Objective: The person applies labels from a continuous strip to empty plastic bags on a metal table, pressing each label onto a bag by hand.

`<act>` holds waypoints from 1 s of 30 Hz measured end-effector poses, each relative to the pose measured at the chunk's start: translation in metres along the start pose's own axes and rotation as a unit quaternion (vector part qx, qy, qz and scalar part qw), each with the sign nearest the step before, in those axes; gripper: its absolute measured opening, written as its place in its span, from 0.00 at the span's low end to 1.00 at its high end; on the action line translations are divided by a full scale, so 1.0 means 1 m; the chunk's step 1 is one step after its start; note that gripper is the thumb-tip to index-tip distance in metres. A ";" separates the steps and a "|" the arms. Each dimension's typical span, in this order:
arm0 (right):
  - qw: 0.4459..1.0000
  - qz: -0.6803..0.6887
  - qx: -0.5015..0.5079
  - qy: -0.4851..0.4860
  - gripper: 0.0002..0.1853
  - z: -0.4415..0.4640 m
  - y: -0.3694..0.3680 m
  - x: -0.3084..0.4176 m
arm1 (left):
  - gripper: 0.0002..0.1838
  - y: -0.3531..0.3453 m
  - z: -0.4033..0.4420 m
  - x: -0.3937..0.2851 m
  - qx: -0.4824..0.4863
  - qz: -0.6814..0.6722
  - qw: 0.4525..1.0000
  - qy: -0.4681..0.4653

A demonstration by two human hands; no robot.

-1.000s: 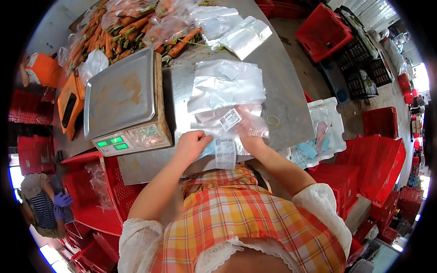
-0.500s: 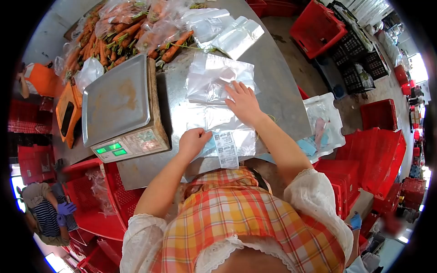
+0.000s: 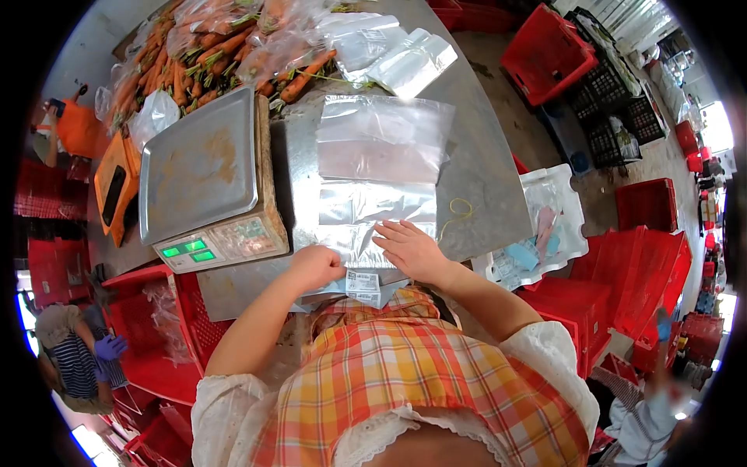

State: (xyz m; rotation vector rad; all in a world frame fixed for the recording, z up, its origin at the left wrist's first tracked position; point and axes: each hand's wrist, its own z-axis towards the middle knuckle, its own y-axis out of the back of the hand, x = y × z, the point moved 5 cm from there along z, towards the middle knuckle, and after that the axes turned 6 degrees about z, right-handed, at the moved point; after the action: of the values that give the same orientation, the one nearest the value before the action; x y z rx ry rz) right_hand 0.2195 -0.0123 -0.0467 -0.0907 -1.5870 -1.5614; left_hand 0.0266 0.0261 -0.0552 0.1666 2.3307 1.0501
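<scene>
Clear plastic bags lie flat on the metal table, overlapping in a stack toward its front edge. My right hand rests on the front part of the bags with fingers stretched out. Closed in a pinch, my left hand is at the table's front edge. It grips a strip of printed labels with bluish backing, which hangs by the edge in front of the apron. The fingertips partly hide where the strip is held.
A scale with a steel pan stands left, beside an orange device. Bagged carrots are piled behind. More bags lie at the back. A white foam tray and red crates are right. Co-workers stand around.
My right hand has slid from the far bags toward me, onto the front ones. My left hand has moved slightly down and left with the label strip, and less of the strip shows.
</scene>
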 end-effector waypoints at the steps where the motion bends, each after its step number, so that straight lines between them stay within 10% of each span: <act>1: 1.000 -0.005 -0.011 0.007 0.17 0.000 0.001 0.001 | 0.16 0.011 -0.009 -0.006 0.005 -0.069 0.997 0.043; 6: 0.941 0.254 -0.126 -0.183 0.15 0.002 0.015 -0.009 | 0.18 0.021 0.009 -0.020 -0.148 -0.168 0.972 0.068; 8: 0.914 0.294 -0.186 -0.210 0.15 0.000 0.023 -0.012 | 0.17 0.022 0.030 -0.025 -0.256 0.004 0.965 0.061; 14: 0.999 0.027 -0.011 -0.017 0.17 -0.004 -0.006 -0.006 | 0.18 0.010 0.027 -0.010 -0.166 0.031 0.981 0.091; 17: 1.000 -0.012 -0.021 -0.013 0.18 -0.004 -0.004 -0.003 | 0.17 0.012 -0.005 -0.011 0.025 0.063 0.996 0.054; 25: 0.992 -0.058 -0.069 0.084 0.10 0.003 -0.006 -0.012 | 0.06 0.038 -0.049 -0.039 -0.079 -0.105 0.991 -0.025; 30: 0.997 0.025 -0.040 0.065 0.09 0.008 0.006 -0.011 | 0.10 0.037 -0.055 -0.060 -0.094 0.071 0.974 -0.196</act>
State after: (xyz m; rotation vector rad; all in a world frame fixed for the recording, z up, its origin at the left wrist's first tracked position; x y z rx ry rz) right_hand 0.2256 0.0009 -0.0472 -0.0715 -1.4119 -1.5609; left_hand 0.0421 -0.0048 0.0274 0.4311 1.8783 1.1797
